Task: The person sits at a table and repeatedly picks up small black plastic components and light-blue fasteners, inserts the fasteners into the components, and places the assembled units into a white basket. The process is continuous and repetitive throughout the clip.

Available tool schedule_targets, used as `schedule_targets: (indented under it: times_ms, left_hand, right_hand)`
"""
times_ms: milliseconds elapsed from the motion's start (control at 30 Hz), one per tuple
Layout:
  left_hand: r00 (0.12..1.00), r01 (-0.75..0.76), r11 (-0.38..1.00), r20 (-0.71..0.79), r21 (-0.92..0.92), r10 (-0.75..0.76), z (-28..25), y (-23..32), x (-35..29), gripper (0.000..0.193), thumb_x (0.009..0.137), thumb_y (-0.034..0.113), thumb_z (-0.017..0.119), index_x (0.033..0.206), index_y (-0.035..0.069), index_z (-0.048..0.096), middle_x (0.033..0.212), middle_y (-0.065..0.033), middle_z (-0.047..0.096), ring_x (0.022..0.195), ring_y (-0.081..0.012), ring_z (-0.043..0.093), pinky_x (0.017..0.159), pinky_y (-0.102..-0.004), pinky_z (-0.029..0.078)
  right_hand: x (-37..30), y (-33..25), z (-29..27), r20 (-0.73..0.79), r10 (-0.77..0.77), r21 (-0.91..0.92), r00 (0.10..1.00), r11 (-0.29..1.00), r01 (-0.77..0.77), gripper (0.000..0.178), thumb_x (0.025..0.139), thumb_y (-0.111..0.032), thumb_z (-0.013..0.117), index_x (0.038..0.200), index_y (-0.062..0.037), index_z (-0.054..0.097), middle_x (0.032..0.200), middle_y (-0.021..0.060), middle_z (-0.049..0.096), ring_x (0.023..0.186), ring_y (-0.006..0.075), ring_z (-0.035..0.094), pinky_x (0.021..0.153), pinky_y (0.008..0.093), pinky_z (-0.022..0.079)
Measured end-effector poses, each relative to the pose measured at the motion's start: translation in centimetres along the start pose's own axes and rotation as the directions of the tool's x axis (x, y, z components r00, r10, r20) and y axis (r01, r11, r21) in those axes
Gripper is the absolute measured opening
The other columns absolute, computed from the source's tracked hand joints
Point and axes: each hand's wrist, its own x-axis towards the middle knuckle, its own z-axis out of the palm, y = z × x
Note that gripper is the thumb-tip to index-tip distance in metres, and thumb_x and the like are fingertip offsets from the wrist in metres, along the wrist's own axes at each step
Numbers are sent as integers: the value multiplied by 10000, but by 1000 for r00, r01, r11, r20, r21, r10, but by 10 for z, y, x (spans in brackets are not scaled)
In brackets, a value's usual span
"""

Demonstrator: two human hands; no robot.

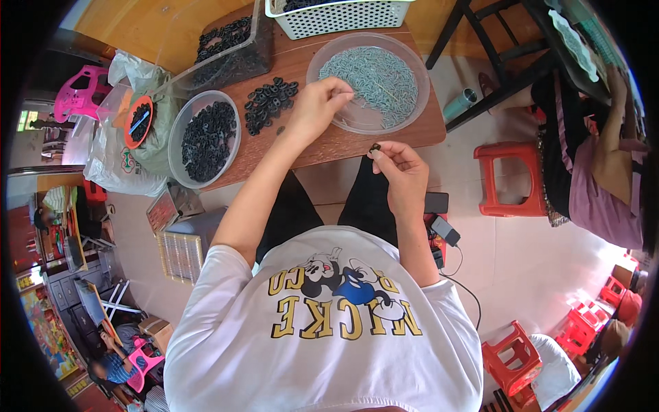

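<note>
1. The basket [343, 23] is cut off by the top edge, and its dark contents are hard to make out.
2. The left hand [316, 111] hides part of the bowl [424, 88] at its left rim. Its thumb and forefinger curl close together beside the grey pins [384, 69]; whether they pinch one, I cannot tell.
3. The right hand [406, 177] grips a small dark piece [375, 147] between thumb and forefinger (too small to read its shape), just off the table [295, 51] edge.
4. Loose black parts [271, 103] lie left of the bowl.

Red stools [509, 149] stand on a seemingly tiled floor [508, 264].
</note>
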Motion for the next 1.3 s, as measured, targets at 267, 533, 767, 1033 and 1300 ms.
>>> schedule_targets:
  times_ms: [267, 533, 767, 1033, 1300]
  left_hand:
    - [921, 287, 309, 172, -907, -350, -24, 6, -90, 156, 856, 49, 625, 997, -17, 632, 889, -78, 653, 733, -120, 609, 691, -235, 520]
    - [923, 183, 273, 69, -944, -379, -41, 0, -118, 106, 875, 83, 609, 938, 1, 634, 858, -58, 650, 709, -107, 598, 658, -232, 519]
    - [935, 196, 364, 61, -911, -349, -44, 0, -123, 104, 878, 83, 609, 934, -4, 628, 834, -50, 642, 696, -101, 594, 635, -214, 500]
    - [936, 222, 495, 42, -840, -348, -44, 5, -126, 103, 866, 69, 623, 928, -10, 642, 791, -46, 639, 683, -95, 589, 606, -201, 477]
    - [953, 224, 724, -7, -653, -302, -41, 0, -129, 99, 851, 63, 637, 910, -14, 657, 794, -52, 642, 695, -96, 575, 622, -213, 456]
  right_hand:
    - [10, 0, 45, 115, -17, -89, 993, 996, 28, 226, 786, 10, 678, 1011, 32, 660, 833, 45, 653, 667, 62, 568, 588, 186, 459]
    - [6, 5, 81, 186, 49, -218, 981, 976, -8, 207, 793, 0, 679, 998, 29, 663, 826, 36, 654, 658, 56, 569, 581, 180, 456]
    - [0, 7, 89, 212, 72, -231, 975, 973, -22, 206, 798, -10, 679, 1002, 20, 666, 818, 22, 655, 655, 48, 562, 576, 173, 442]
    - [-7, 4, 87, 209, 60, -323, 976, 946, 11, 196, 791, -14, 683, 986, 12, 677, 788, 12, 650, 654, 45, 562, 546, 173, 411]
    - [-14, 1, 86, 323, -168, -624, 931, 702, 343, 179, 756, -16, 689, 933, 2, 690, 720, 78, 639, 623, 94, 585, 550, 218, 435]
